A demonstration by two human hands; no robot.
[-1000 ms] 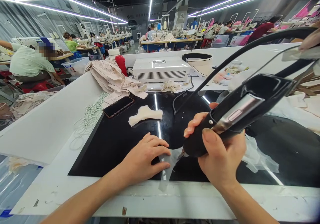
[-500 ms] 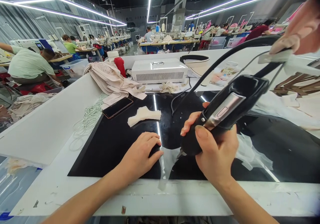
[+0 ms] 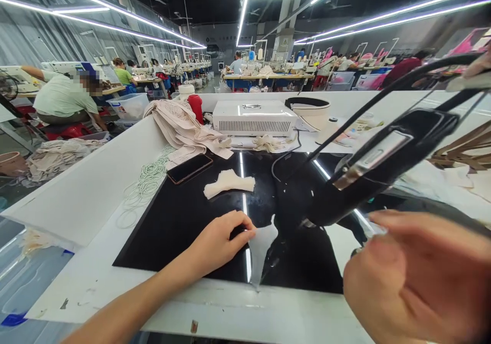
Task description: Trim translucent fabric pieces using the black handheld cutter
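Observation:
My left hand (image 3: 226,235) rests on the glossy black sheet (image 3: 184,226). Its thumb and forefinger pinch the upper left edge of a thin translucent grey piece (image 3: 261,246). Large and smeared by motion, my right hand (image 3: 414,277) is close to the camera at the lower right. A small dark thing shows beside its thumb, too blurred to name. Apart from that hand, a black corded handheld power tool (image 3: 368,172) with a silver panel slants over the sheet, its thick cable (image 3: 383,98) rising to the upper right. Beyond my left hand lies a cream padded piece (image 3: 229,183).
A phone (image 3: 190,169), a tangle of pale green cord (image 3: 149,177) and beige fabric strips (image 3: 184,124) lie at the left. Behind stand a white vented box (image 3: 253,117) and a cream round container (image 3: 312,111). Another person (image 3: 67,98) sits at the far left.
My right hand has let go of the power tool and moved down and right. The tool has swung up and right. My left fingers have closed on the translucent piece's edge. The view has shifted.

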